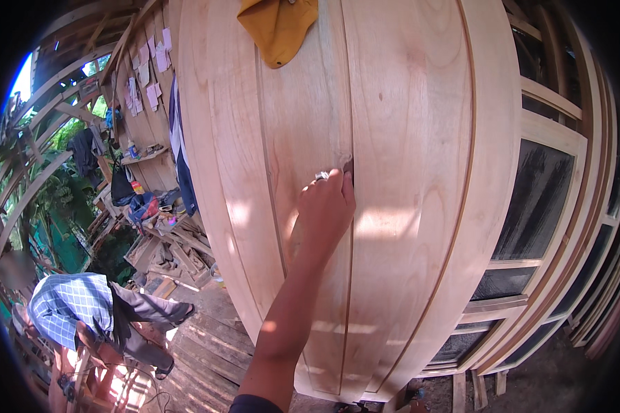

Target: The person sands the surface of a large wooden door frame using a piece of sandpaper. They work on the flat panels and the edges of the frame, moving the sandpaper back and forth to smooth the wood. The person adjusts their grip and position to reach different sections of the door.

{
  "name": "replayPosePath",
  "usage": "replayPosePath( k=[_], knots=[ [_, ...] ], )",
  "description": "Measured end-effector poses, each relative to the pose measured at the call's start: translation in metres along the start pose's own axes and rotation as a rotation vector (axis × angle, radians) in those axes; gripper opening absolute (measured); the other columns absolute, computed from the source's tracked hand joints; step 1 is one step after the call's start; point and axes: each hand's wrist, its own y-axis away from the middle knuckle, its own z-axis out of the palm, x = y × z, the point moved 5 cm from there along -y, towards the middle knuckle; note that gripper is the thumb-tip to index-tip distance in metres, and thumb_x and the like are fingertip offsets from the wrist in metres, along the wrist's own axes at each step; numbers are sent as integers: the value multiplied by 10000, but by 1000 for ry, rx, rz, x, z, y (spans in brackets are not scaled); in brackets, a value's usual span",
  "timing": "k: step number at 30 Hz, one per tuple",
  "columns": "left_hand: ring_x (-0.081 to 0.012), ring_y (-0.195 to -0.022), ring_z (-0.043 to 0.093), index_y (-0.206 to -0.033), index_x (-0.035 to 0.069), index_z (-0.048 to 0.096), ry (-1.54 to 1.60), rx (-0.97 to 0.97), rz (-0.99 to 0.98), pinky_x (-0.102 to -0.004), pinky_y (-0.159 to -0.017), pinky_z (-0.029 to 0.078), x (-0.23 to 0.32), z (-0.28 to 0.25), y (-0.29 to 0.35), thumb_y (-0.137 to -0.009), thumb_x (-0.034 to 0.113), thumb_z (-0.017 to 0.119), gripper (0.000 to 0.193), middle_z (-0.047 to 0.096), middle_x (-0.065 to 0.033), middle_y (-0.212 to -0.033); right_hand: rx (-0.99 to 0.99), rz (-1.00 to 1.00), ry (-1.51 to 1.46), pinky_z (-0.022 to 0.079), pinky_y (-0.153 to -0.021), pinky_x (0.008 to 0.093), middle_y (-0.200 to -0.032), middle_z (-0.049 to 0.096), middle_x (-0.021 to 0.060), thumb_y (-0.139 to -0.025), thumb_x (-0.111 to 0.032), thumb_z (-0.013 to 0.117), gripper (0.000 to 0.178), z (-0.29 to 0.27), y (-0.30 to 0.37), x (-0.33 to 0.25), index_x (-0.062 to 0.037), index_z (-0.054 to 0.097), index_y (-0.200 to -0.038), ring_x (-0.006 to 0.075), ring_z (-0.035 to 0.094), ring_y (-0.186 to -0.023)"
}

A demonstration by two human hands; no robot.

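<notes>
1. Wooden panel [406,131]: one, directly ahead; plank floor [210,351] between its left edge and one bent-over person [72,303].
2. Left hand [327,205]: one, mid-panel at groove [347,296]; fingers bunched together, cannot tell if pinching.
3. Mustard cloth [277,31]: one, panel top.

From here I see the large panel [406,124] as bare, pale wood, smooth and matt, its grain plainly visible. One small patch [344,158] beside the groove looks rougher and greyer. At the hand [328,203] I catch something silvery [322,176] and shiny — metal, by its look. The mustard piece [279,31] above is soft, matt cloth. Dark, glossy, streaked panes [536,199] sit in a plain wooden frame [548,135]; the floorboards [207,358] are rough, weathered wood.
</notes>
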Motion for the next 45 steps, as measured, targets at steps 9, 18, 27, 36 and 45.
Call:
replayPosePath(
  k=[9,18,27,36,45],
  knots=[
    [-283,-484,532,-660,67,485,65,53,46,-394,-470,391,-2,-3,15,-918,170,630,313,497,-104,-545,-394,341,131,370,-1113,443,-1418,496,268,-841,-271,629,637,0,-25,92,-129,483,-1444,373,459,-1346],
    [-271,-492,557,-702,85,497,14,68,27,-403,-515,427,7,5,36,-937,192,616,284,512,-79,-523,-87,24,259,392,-1070,496,-1328,564,253,-867,-293,597,497,42,-119,87,-84,573,-1317,402,511,-1262],
    [-291,-503,575,-716,92,502,-54,-8,-6,-412,-540,411,15,4,35,-956,207,593,282,531,-90,-524,134,-79,176,460,-977,506,-1245,615,253,-872,-349,629,487,30,-117,66,-54,612,-1259,415,574,-1167],
    [-303,-512,534,-697,64,488,-81,64,-41,-409,-576,367,17,4,-22,-965,182,581,308,512,-114,-543,-31,27,106,461,-975,494,-1248,611,256,-877,-343,630,503,45,-87,119,-59,589,-1290,414,570,-1169],
    [-301,-511,543,-725,74,543,-36,217,4,-416,-591,371,20,6,5,-949,190,595,257,540,-102,-548,-66,41,127,474,-946,489,-1220,624,253,-865,-340,644,498,41,-113,120,-57,602,-1272,408,586,-1142]
  ],
)
